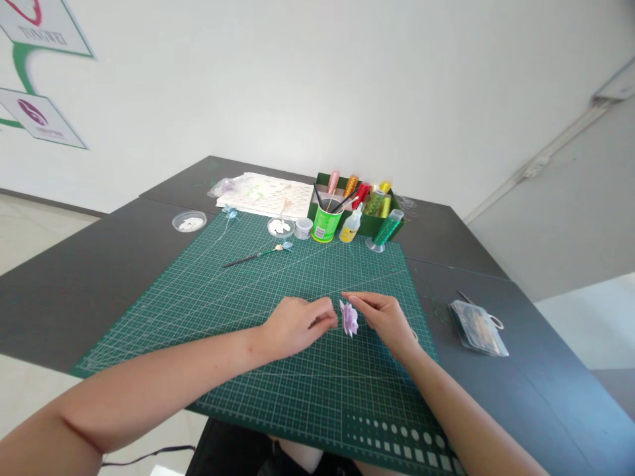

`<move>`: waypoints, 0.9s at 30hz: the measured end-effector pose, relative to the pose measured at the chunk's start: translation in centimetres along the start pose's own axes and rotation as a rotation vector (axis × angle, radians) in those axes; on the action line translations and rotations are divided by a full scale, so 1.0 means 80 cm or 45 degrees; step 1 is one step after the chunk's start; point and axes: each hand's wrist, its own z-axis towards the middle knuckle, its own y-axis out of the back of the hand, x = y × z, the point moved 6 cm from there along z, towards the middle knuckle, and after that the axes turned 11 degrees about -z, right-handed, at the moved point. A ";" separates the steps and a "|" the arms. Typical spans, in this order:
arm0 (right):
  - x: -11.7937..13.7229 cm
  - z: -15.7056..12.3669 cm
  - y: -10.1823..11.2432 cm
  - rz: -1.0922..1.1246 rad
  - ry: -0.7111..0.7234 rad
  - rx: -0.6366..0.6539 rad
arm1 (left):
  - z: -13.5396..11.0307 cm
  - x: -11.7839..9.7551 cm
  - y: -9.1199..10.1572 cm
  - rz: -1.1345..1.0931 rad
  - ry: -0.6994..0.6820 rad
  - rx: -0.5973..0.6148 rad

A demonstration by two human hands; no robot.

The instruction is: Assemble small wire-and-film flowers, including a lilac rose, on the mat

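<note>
A small lilac artificial flower (pixel 350 319) is held sideways between my two hands, above the green cutting mat (pixel 238 304). My left hand (pixel 300 325) is closed in a pinch right behind the flower, at its stem side; the stem itself is hidden by the fingers. From the right, my right hand (pixel 380 317) comes in with thumb and forefinger pressed together at the flower's upper petals. Whatever lies between those fingertips is too small to make out. Beyond the hands, a dark thin rod (pixel 241 260) with a small blue and cream flower (pixel 284 246) at its end lies on the mat.
At the mat's far edge stand a green can (pixel 325 226) of tools, a glue bottle (pixel 350 227), a green thread spool (pixel 387 228) and a dark green box (pixel 322 178) of spools. Dishes (pixel 189 221) with white pieces lie leftward. A plastic case (pixel 479 328) is at right.
</note>
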 end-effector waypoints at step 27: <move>-0.014 -0.006 0.032 0.061 0.005 -0.553 | 0.021 0.052 0.001 -1.226 0.425 -0.033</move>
